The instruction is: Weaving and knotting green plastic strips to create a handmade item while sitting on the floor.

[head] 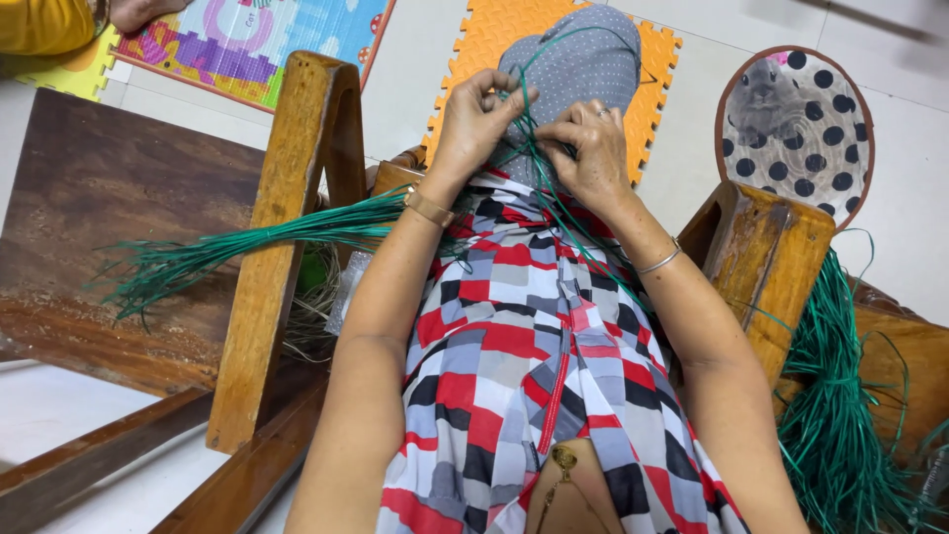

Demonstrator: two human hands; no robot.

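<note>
Your left hand [477, 117] and right hand [591, 150] meet over your knee, which is covered w/ grey dotted cloth [583, 61]. Both work on thin green strands [534, 138]. The left fingers are curled together and pinch the strands near the top, thumb pressed against forefinger. The right fingers are also closed, nipping the same strands just beside the left hand, so the piece between the two hands stays tight. I think you hold them close together because short spacing gives more control for the twisting or plaiting; which of the two it is, I cannot tell, the fingers hide it.

The strands run from your fingers down across the checked red-grey-black garment [524, 366], then out to the left as a long green bundle [257, 242] that passes the wooden chair arm [287, 237], prob. laid there so the loose ends do not tangle. A second green heap [840, 415] lies at your right side, beside the other arm [771, 257], near enough to reach.

On the floor beyond: an orange foam mat [474, 49], and a round dotted mat [801, 129].
</note>
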